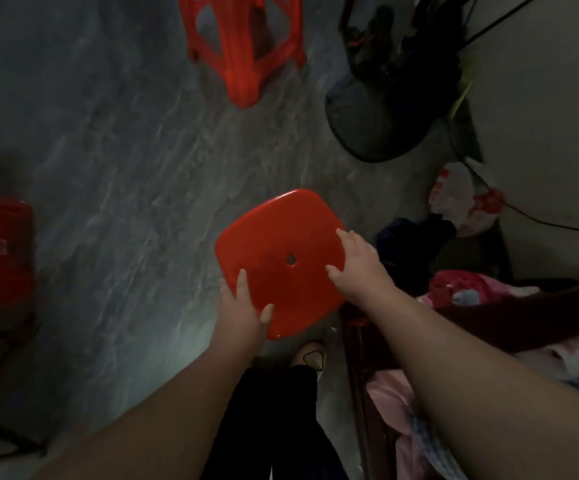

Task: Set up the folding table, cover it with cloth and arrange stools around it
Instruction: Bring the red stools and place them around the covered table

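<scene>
I look straight down on a red plastic stool; only its square seat with a small centre hole shows. My left hand grips the seat's near left edge. My right hand grips its right edge. Whether its legs touch the floor I cannot tell. A second red stool stands on the grey floor at the top. A third red stool sits at the left edge, partly cut off. No table top or cloth is clearly visible.
A dark round fan base with cables lies at the upper right by the wall. Piles of clothes and a plastic bag crowd the right side. My foot is below the stool. Dark flat objects lie at the lower left.
</scene>
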